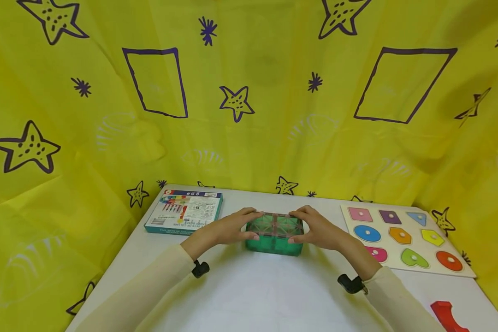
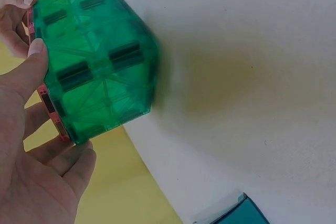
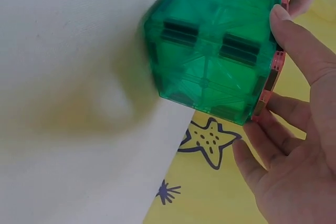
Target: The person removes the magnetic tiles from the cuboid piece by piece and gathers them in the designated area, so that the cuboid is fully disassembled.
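Note:
A box built of translucent magnetic tiles [image 1: 274,244] is between the two hands in the middle of the head view. Its walls are green, and pink-red tile frames [image 3: 271,85] run along its upper side. The left hand [image 1: 234,227] grips the left end, thumb on the near wall and fingers reaching over the top and far side. At the right end the right hand [image 1: 317,229] grips it the same way. In the left wrist view the green wall [image 2: 94,56] shows dark magnet strips. Whether the underside touches the table cannot be told.
A flat boxed set [image 1: 191,210] lies at the table's back left. On the right is a wooden shape puzzle board [image 1: 392,222] with knobbed pieces. A red curved block [image 1: 446,314] sits near the front right. Yellow printed cloth [image 1: 265,152] hangs behind the white table [image 1: 249,295].

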The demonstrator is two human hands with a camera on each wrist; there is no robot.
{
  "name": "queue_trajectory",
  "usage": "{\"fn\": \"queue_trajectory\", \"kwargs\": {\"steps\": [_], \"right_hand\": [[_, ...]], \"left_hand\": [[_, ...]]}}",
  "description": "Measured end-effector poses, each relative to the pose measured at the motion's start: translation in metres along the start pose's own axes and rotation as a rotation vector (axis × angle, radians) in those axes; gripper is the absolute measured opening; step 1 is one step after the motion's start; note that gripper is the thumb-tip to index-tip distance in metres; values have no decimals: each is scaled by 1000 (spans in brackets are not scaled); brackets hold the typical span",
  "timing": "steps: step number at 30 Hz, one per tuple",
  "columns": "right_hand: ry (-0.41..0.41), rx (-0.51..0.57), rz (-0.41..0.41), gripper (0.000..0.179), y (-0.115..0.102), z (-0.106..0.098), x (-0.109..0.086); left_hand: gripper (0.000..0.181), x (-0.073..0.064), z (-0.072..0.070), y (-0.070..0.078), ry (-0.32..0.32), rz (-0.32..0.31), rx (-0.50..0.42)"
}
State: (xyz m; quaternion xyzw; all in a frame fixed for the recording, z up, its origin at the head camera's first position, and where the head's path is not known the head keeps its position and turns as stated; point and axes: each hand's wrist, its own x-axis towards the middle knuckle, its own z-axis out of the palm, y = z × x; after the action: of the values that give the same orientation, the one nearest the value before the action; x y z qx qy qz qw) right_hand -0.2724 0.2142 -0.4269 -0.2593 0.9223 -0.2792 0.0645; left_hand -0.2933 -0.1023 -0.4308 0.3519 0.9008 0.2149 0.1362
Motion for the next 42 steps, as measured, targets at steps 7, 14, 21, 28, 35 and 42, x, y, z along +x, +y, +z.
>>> {"fn": "queue_trajectory", "kwargs": {"steps": [7, 14, 21, 28, 35, 42], "right_hand": [[32, -58, 1, 78, -6, 0, 1], [56, -82, 10, 74, -10, -1, 1], [69, -49, -13, 72, -10, -2, 0], [75, -38, -9, 68, -12, -2, -2], [105, -49, 0, 70, -17, -6, -7], [152, -32, 17, 71, -10, -22, -11]], "left_hand": [[74, 0, 0, 2, 2, 1, 4], [73, -2, -2, 4, -5, -5, -4], [74, -2, -2, 3, 1, -4, 2], [75, -2, -2, 4, -12, -4, 6], [74, -2, -1, 4, -15, 0, 3], [75, -2, 0, 4, 2, 3, 7]]}}
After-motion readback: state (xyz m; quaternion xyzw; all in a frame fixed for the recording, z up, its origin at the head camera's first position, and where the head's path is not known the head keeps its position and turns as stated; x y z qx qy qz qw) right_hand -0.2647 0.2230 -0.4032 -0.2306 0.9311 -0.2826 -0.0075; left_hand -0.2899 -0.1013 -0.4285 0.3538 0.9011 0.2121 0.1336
